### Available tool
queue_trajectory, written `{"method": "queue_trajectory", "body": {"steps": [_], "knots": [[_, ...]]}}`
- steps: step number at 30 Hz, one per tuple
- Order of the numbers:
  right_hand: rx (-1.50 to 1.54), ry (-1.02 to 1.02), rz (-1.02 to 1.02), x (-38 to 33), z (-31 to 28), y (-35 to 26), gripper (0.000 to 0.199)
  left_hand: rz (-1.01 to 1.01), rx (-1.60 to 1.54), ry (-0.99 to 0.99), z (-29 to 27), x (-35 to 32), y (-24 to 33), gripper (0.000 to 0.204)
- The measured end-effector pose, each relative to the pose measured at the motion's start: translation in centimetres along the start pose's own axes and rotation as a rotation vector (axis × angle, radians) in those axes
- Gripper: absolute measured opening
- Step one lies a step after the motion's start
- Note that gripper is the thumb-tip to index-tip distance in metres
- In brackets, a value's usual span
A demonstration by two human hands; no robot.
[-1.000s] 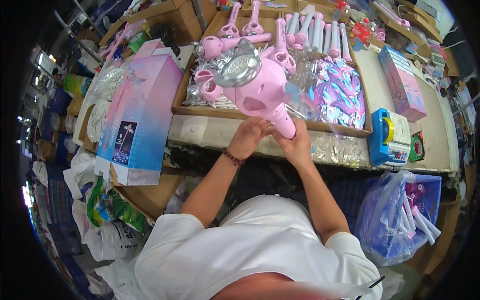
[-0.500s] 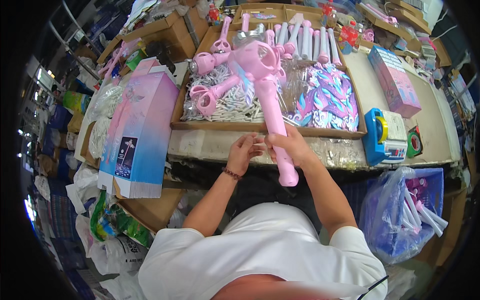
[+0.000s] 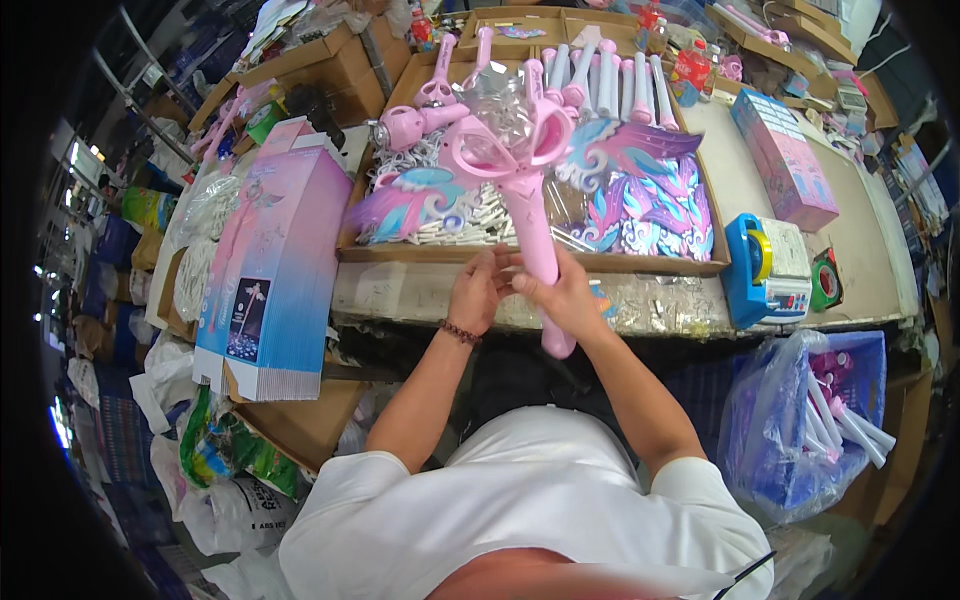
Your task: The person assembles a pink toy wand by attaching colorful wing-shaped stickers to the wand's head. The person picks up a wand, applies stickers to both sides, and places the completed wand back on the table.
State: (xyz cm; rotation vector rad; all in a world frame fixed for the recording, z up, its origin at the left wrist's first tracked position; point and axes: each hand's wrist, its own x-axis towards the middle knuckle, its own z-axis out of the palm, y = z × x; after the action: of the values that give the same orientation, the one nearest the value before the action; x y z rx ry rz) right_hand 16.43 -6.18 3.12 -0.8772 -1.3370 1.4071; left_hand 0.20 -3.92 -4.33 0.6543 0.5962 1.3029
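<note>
A pink toy wand (image 3: 534, 225) with a ring-shaped head and purple-and-blue wings spread to both sides slants upright in front of me. A clear faceted piece shows at its head. My right hand (image 3: 572, 297) is closed around the lower handle, whose rounded end sticks out below. To the left of the handle is my left hand (image 3: 478, 290), fingers loosely apart and reaching toward the right hand's fingers; whether they touch cannot be told. The wand hangs over a cardboard tray (image 3: 440, 254) of white sticks, purple wing pieces (image 3: 665, 205) and more pink wand parts.
A tall pink-and-blue box (image 3: 275, 270) stands left, a similar box (image 3: 785, 165) right. Near the table's right front sits a blue tape dispenser (image 3: 765, 270). Below it is a blue crate (image 3: 865, 375) lined with plastic and holding wand handles. Several drink bottles (image 3: 690, 70) stand behind.
The wand has turned about its handle, so its wings now spread left and right. The right hand stays on the handle; the left hand has moved slightly upward and left.
</note>
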Motion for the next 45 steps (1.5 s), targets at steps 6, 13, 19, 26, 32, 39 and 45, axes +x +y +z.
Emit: {"method": "queue_trajectory", "body": {"steps": [6, 13, 19, 26, 32, 39, 45], "knots": [[-0.021, -0.046, 0.115, -1.1, 0.8, 1.7, 0.051, 0.022, -0.409, -0.248, -0.7, 2.4, 1.3, 0.065], [0.114, -0.174, 0.221, -3.0, 2.3, 3.3, 0.054, 0.101, -0.639, -0.595, 1.6, 5.3, 4.2, 0.066], [0.059, -0.187, 0.208, -3.9, 2.2, 5.2, 0.043, 0.138, -0.551, -0.587, 2.7, 4.8, 4.6, 0.062], [-0.102, 0.049, 0.047, -3.9, 2.3, 5.6, 0.045, -0.079, -0.333, -0.328, 1.0, 2.0, 0.7, 0.071], [-0.101, 0.141, -0.050, -3.5, 1.9, 6.4, 0.044, -0.118, -0.179, -0.274, -0.6, 0.2, -1.7, 0.085], [-0.042, 0.178, 0.059, -3.6, 1.8, 7.3, 0.038, -0.108, -0.081, -0.318, 0.0, -0.2, -1.3, 0.072], [-0.070, 0.096, -0.073, -2.6, 0.3, 6.1, 0.043, -0.129, -0.029, -0.184, -0.9, -0.7, -2.7, 0.060]]}}
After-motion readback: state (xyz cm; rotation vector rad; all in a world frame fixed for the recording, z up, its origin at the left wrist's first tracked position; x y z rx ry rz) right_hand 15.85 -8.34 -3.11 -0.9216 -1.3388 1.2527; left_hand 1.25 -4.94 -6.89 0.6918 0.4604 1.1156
